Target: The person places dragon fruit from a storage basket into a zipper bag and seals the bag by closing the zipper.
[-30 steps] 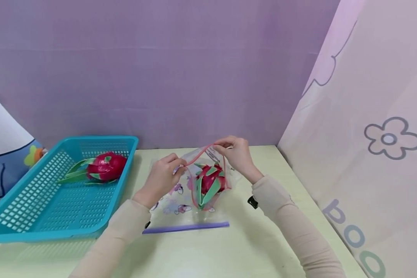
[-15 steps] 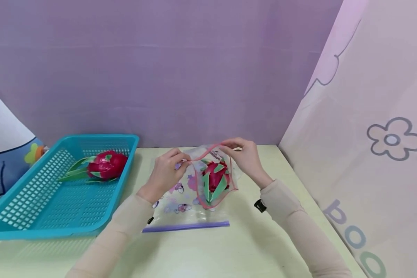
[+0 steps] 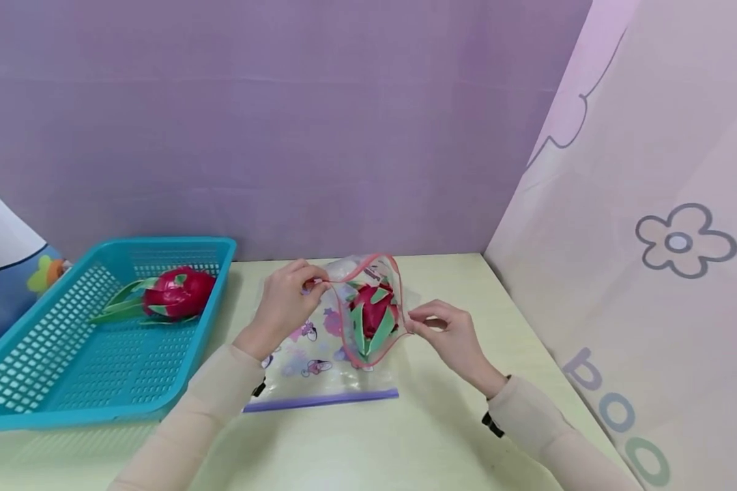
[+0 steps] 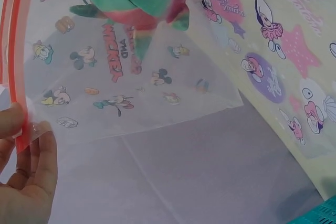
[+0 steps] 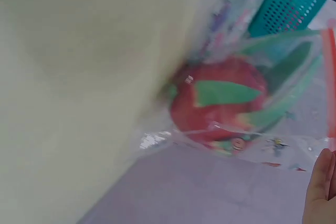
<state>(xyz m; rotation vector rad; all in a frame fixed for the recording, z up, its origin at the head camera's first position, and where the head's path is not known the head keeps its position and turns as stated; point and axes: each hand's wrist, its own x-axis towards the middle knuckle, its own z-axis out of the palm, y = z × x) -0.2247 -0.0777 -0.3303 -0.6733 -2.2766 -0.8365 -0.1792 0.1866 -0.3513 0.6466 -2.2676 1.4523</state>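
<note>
A clear zip bag (image 4: 142, 114) with a red-edged mouth and small cartoon prints holds a toy-like dragon fruit (image 3: 373, 308), red with green leaf tips. My left hand (image 3: 287, 296) pinches the left corner of the red edge between thumb and fingers. At the right side of the mouth, my right hand (image 3: 454, 341) pinches the edge with thumb and fingertips; in the right wrist view only part of that hand shows at the lower right. The mouth gapes toward me. Beneath lies a second clear bag (image 3: 319, 385) with pink and purple prints and a purple zip strip.
To the left, a turquoise basket (image 3: 129, 402) holds another dragon fruit (image 3: 178, 293) near its back right. The pale table (image 3: 350, 450) ends at a purple cloth backdrop (image 3: 319, 150). A printed pale cloth (image 3: 645, 307) bounds the right side.
My right hand has moved down and right from the bag's top edge to the right corner of its mouth. The left hand still pinches the left corner. The view has shifted slightly.
</note>
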